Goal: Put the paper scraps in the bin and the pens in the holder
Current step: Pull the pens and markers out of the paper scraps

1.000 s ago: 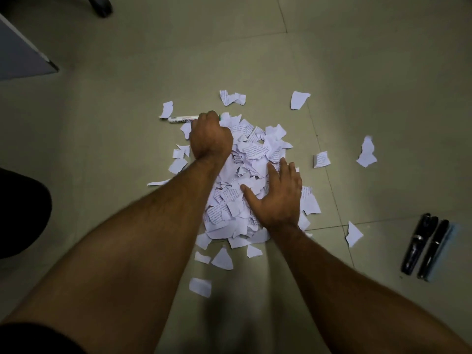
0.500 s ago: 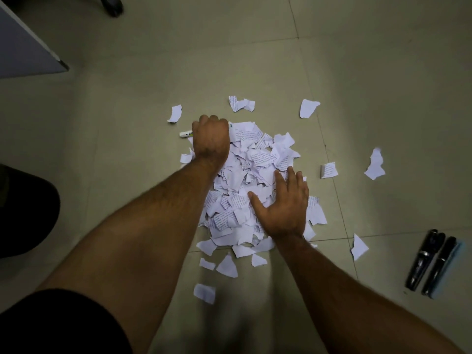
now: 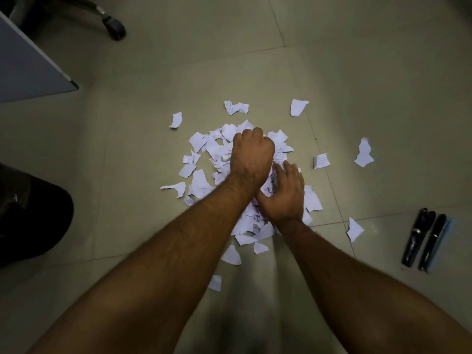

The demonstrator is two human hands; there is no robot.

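Note:
A heap of torn white paper scraps (image 3: 204, 182) lies on the tiled floor, with loose scraps (image 3: 298, 107) scattered around it. My left hand (image 3: 251, 154) is a closed fist on top of the heap. A short pale stub of the white marker (image 3: 225, 158) sticks out at its left side, and the rest of the marker is hidden. My right hand (image 3: 283, 192) lies flat on the heap's right side, fingers spread, touching my left wrist. Two black pens (image 3: 425, 238) lie side by side at the far right.
A grey desk panel (image 3: 28, 67) juts in at the top left, with a chair caster (image 3: 115, 28) behind it. A dark rounded shape (image 3: 30, 213) fills the left edge. A pale blue strip (image 3: 445, 241) lies alongside the black pens.
My left fist has swept right from the heap's left edge onto its middle, and the marker stub came with it. My right hand has slid in against my left wrist, bunching the scraps.

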